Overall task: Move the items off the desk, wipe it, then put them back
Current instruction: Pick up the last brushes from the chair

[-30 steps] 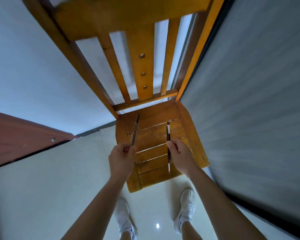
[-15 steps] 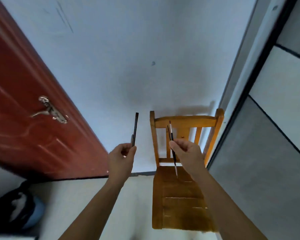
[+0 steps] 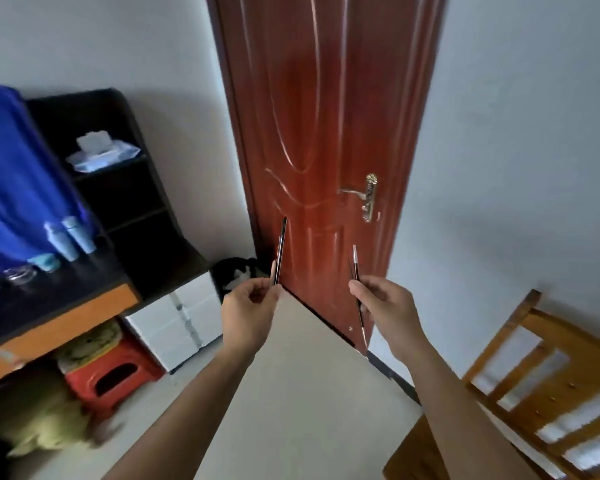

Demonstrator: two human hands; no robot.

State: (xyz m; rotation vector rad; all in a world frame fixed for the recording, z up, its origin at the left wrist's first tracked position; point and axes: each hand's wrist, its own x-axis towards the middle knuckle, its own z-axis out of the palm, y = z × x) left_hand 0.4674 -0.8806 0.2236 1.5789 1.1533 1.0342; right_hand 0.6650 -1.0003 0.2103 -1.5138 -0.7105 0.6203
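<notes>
My left hand pinches a thin dark pen that points upward. My right hand pinches another thin dark pen, tilted, its lower end sticking out below the fingers. Both hands are raised in front of a red-brown door. The dark desk with an orange front edge lies at the left, well away from both hands. On it stand two pale blue bottles, a small teal jar and a glass dish.
A dark shelf unit on the desk holds a pack of wipes. Blue cloth hangs at far left. Under the desk are a red stool and a white drawer box. A wooden chair stands at lower right.
My view has swung left, from the wooden chair to the door and the desk. Both hands keep holding their pens in the same raised pose.
</notes>
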